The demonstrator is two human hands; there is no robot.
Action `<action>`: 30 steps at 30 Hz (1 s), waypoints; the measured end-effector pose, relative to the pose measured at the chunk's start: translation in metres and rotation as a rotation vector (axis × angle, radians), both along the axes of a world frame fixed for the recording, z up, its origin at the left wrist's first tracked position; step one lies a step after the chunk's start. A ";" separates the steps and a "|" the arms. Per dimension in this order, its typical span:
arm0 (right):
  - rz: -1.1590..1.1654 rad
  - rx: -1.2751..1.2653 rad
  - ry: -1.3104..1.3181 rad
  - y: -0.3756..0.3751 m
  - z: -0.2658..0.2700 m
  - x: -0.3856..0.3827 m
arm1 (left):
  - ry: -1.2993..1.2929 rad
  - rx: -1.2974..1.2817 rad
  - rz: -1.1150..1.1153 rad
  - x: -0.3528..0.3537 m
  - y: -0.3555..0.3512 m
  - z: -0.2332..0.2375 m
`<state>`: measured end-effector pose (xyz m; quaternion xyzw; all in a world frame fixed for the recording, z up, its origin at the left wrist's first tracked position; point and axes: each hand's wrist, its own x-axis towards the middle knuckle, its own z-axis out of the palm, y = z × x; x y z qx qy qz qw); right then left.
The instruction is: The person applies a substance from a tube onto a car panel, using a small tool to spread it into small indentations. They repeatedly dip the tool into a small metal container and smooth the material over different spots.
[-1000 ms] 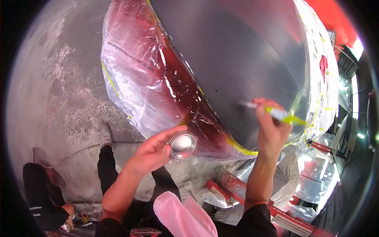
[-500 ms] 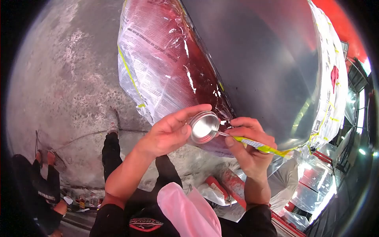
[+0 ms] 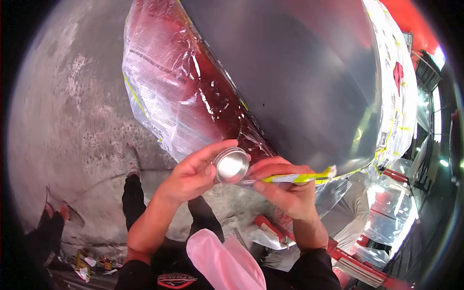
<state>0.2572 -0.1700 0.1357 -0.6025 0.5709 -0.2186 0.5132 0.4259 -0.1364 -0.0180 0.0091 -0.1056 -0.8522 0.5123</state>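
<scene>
A black shirt (image 3: pixel 157 263) bears a badge (image 3: pixel 177 280), partly readable as "YNALDO". The left hand (image 3: pixel 193 176) holds a small open tin (image 3: pixel 231 166); the right hand (image 3: pixel 290 193) pinches a thin yellow tool (image 3: pixel 292 178), its tip near the tin's rim. Beyond, printed wrapping (image 3: pixel 157 79), its small print unreadable, flanks a dark panel (image 3: pixel 299 87).

Grey floor (image 3: pixel 72 125) — mottled, pale-stained
</scene>
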 end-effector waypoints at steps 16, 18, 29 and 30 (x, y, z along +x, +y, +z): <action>-0.465 -0.300 -0.457 -0.036 0.015 -0.073 | -0.001 0.009 -0.048 0.003 0.024 -0.011; -0.394 -0.309 -0.475 -0.027 0.015 -0.071 | 0.019 0.023 -0.067 0.003 0.025 -0.009; -0.269 -0.306 -0.258 -0.038 0.011 -0.083 | -0.070 0.010 -0.042 -0.005 0.037 -0.019; -0.259 -0.303 -0.248 -0.037 0.012 -0.083 | -0.066 0.004 -0.037 -0.006 0.038 -0.021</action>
